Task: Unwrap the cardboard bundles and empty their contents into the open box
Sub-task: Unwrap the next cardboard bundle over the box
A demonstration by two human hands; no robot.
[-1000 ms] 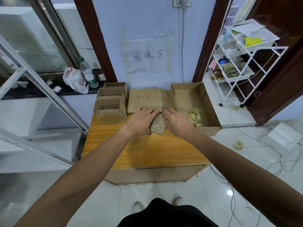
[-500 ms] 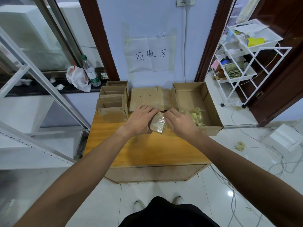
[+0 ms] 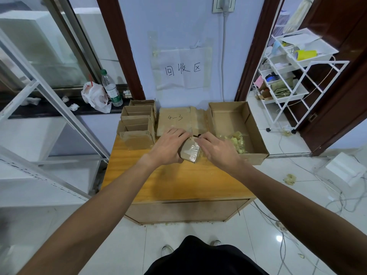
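Wooden table (image 3: 178,185), lilac wall (image 3: 178,26); cardboard bundle (image 3: 190,152) beside open box (image 3: 228,120).

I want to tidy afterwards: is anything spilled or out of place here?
Yes. A yellowish clump lies on the floor right of the table, outside the box that holds similar pieces.

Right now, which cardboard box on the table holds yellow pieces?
The big open box on the right; the small boxes at left show none.
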